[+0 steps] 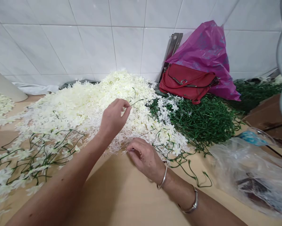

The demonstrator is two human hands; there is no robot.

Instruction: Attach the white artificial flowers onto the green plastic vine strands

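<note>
My left hand (116, 116) is over the pile of white artificial flowers (94, 97), its thumb and forefinger pinched on a thin green stem (138, 102) that points right. Lower down, at the front edge of that pile, my right hand (144, 157) is closed with thumb and forefinger together. A tiny whitish bit shows by its fingertips, too small to name. Two silver bangles circle the right wrist and forearm. To the right lies a heap of loose green stems (202, 121). Flowers joined to green stems (44, 150) are spread at the left.
A red handbag (188, 82) and a purple plastic bag (204, 53) stand behind the green heap against the tiled wall. A clear plastic bag (251, 175) lies at right, near a cardboard box (268, 113). A pale cylinder (6, 84) stands at far left; a grey cable (281, 69) hangs at right.
</note>
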